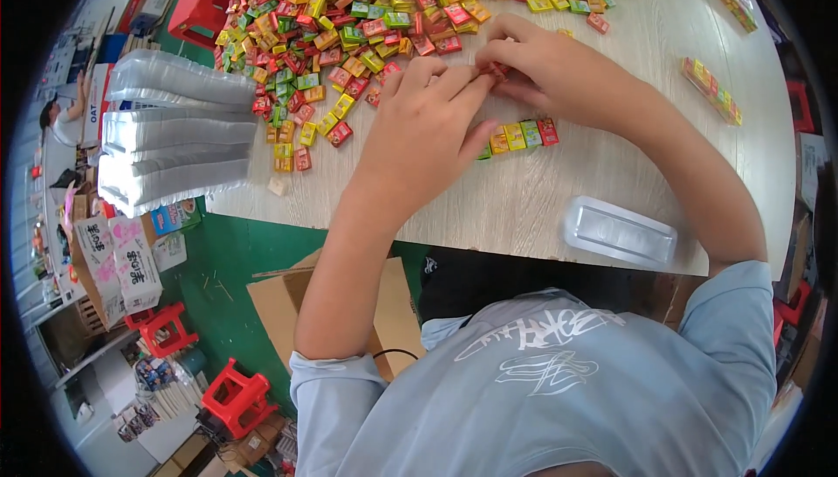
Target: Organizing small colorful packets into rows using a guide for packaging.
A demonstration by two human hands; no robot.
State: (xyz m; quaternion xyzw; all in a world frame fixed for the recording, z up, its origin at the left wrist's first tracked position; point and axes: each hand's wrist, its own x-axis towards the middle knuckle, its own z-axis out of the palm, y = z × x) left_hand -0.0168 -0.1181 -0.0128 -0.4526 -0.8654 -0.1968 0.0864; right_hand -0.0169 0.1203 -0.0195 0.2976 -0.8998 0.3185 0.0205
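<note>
My right hand [546, 67] is closed in a pinch on a small red box [495, 73], only partly visible between the fingers. Against it rests my left hand [428, 132], its fingers curled with their tips by the same red box and its thumb pointing toward the table; what lies under its palm is hidden. Just below the hands, a short row of small boxes [515, 137] in orange, yellow, green and red lies side by side, its left end partly covered by my left thumb. Beyond my hands spreads a large heap of similar small coloured boxes [367, 27].
One clear plastic tray [620, 231] lies near the table's front edge. Stacks of clear trays [175, 150] stand at the left. Finished-looking rows of boxes [711, 90] lie at the right. An open carton [397, 298] and red stools [236, 398] are on the green floor.
</note>
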